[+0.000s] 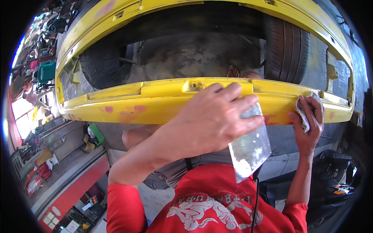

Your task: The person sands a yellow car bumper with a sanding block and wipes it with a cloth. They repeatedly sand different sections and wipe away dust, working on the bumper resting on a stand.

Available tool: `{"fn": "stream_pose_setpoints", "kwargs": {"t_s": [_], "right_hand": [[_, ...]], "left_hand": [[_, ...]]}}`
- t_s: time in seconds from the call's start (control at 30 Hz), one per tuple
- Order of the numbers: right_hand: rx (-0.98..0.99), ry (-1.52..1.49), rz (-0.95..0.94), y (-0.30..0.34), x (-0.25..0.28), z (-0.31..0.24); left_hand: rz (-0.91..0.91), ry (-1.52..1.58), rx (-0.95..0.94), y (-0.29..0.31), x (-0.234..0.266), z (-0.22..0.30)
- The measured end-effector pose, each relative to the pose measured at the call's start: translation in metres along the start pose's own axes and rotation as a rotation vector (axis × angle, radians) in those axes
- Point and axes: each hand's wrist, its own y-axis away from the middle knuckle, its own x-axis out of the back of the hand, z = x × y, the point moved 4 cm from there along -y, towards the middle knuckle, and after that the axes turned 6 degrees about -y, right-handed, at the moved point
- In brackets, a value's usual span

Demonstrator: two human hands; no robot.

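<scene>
Left hand [215, 116] grasps a flat plate [251, 145] by the yellow bumper [163, 103]'s near edge; right hand [311, 126] clutches a cloth [301, 112] toward the bumper's right end.

This looks like a vehicle body workshop — a rough, well-used one. The strongest sign is the big yellow bumper [163, 106], its paint marked with reddish patches [140, 109] and scuffed along the edges. Through its opening show a left tyre [103, 64] and a right tyre [285, 54], on a stained grey floor [194, 58]. Jumbled clutter [46, 73] crowds the left side — below it, a long ledge with a red front [74, 190] carries loose odds and ends.
</scene>
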Motion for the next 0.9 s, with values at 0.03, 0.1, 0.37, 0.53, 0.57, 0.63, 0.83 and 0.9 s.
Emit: {"fn": "stream_pose_setpoints", "kwargs": {"t_s": [0.03, 0.1, 0.37, 0.53, 0.57, 0.63, 0.83, 0.9], "right_hand": [[0.0, 0.005, -0.001, -0.001, 0.0, -0.001], [0.042, 0.038, 0.04, -0.004, -0.001, -0.009], [0.243, -0.081, -0.112, 0.001, -0.13, -0.176], [0.5, -0.306, -0.154, -0.018, -0.213, -0.328], [0.537, -0.243, -0.165, -0.02, -0.223, -0.347], [0.574, -0.241, -0.221, -0.021, -0.228, -0.352], [0.505, -0.085, -0.231, -0.013, -0.155, -0.227], [0.475, 0.094, -0.095, -0.009, -0.116, -0.191]], "left_hand": [[0.055, -0.007, -0.027, 0.0, 0.003, -0.001], [0.152, -0.014, 0.02, 0.011, 0.008, -0.009], [0.509, -0.023, 0.601, 0.194, 0.04, -0.018], [0.796, 0.085, 0.576, 0.277, 0.062, 0.016], [0.786, 0.106, 0.617, 0.287, 0.06, 0.02], [0.87, 0.135, 0.528, 0.305, 0.06, 0.03], [0.805, 0.098, 0.722, 0.339, 0.035, 0.045], [0.798, 0.085, 0.813, 0.344, 0.032, 0.046]]}}
